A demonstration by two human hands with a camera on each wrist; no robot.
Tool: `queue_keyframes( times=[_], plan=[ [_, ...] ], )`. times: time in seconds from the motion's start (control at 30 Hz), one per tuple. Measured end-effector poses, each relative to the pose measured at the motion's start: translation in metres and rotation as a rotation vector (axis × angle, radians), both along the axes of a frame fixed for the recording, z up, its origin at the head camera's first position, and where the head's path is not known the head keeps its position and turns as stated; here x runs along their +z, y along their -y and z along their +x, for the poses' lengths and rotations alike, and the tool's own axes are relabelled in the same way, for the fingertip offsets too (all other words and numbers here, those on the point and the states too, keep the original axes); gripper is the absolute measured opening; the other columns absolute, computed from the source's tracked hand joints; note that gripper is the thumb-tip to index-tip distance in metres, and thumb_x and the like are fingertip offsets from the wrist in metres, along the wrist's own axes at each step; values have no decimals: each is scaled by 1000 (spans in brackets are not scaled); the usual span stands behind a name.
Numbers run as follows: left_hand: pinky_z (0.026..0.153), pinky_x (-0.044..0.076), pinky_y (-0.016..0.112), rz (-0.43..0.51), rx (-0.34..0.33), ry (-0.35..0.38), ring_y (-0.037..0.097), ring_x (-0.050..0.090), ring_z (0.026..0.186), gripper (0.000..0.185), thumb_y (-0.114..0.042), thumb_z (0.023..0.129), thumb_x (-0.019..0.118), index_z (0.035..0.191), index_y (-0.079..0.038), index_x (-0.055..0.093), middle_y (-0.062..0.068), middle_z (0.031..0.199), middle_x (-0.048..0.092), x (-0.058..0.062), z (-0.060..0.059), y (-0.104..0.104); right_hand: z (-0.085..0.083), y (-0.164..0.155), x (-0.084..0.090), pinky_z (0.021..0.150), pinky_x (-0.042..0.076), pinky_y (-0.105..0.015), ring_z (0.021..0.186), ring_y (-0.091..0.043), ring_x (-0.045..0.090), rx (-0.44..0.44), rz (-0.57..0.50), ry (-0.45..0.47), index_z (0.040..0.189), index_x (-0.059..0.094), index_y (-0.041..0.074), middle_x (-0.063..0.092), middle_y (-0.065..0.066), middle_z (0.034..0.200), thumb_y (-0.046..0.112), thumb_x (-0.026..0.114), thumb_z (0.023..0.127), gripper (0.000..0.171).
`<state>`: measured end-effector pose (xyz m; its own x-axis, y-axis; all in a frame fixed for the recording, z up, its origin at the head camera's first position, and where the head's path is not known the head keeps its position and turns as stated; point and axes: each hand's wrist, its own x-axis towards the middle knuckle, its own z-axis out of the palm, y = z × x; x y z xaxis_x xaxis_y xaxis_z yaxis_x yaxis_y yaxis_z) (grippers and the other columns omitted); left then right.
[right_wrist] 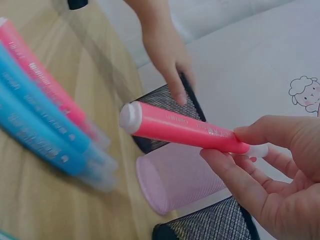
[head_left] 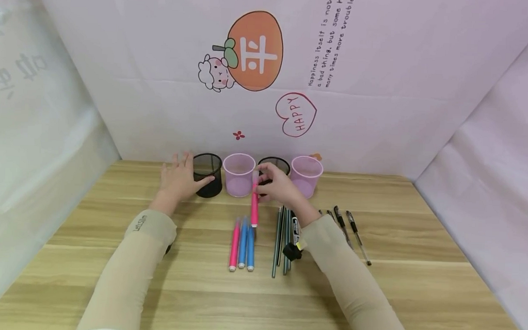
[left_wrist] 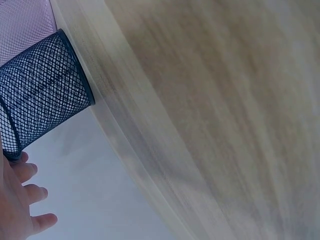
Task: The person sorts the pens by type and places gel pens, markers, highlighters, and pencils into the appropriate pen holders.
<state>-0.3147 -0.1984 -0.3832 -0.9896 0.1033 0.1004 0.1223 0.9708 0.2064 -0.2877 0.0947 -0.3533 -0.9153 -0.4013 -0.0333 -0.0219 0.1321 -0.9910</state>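
Note:
My left hand (head_left: 179,179) rests against the left black mesh pen cup (head_left: 211,186), its thumb across the front and its fingers spread at the side near the rim. The left wrist view shows those fingers straight. Between thumb and fingers, my right hand (head_left: 277,186) pinches a pink marker (right_wrist: 175,126) near its clear-capped end, the white end pointing down. This marker hangs just in front of the gap between a pink mesh cup (head_left: 238,181) and a second black mesh cup (head_left: 275,161), which the right hand partly hides.
Another pink mesh cup (head_left: 307,176) ends the row along the back wall. On the table lie a pink marker (head_left: 234,246), two blue markers (head_left: 243,247), several dark pencils (head_left: 275,248) and, partly behind the right forearm, several black pens (head_left: 353,226).

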Motion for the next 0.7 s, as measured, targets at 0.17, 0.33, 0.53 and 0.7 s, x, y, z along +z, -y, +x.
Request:
queue_keyframes(
  times=[0.17, 0.33, 0.53, 0.7],
  plan=[
    [116, 8, 73, 4, -5, 5, 49, 5, 153, 106, -70, 96, 52, 162, 3, 12, 24, 168, 14, 1, 0, 0, -11, 7, 8, 83, 59, -55, 80, -21, 65, -32, -14, -33, 142, 42, -3, 53, -15, 104, -19, 62, 89, 59],
    [116, 8, 73, 1, -7, 0, 49, 5, 153, 107, -71, 96, 51, 162, 3, 12, 24, 168, 14, 1, -2, 0, -17, 13, 16, 88, 56, -60, 78, -21, 64, -93, -43, -59, 142, 43, -2, 53, -14, 104, -17, 62, 90, 58],
    [116, 7, 72, 3, -7, 5, 49, 5, 153, 107, -71, 96, 51, 162, 4, 12, 25, 168, 14, 2, -2, -1, -19, 24, 20, 92, 54, -58, 80, -18, 63, -180, -156, -47, 145, 42, 0, 53, -14, 109, -15, 64, 91, 60],
    [116, 8, 73, -5, -3, 4, 49, 6, 153, 108, -71, 95, 51, 162, 5, 13, 26, 167, 15, 2, -1, 0, -18, 36, 19, 93, 56, -51, 81, -14, 61, -300, -195, -75, 147, 44, 3, 58, -13, 113, -11, 70, 91, 63]
  ],
)
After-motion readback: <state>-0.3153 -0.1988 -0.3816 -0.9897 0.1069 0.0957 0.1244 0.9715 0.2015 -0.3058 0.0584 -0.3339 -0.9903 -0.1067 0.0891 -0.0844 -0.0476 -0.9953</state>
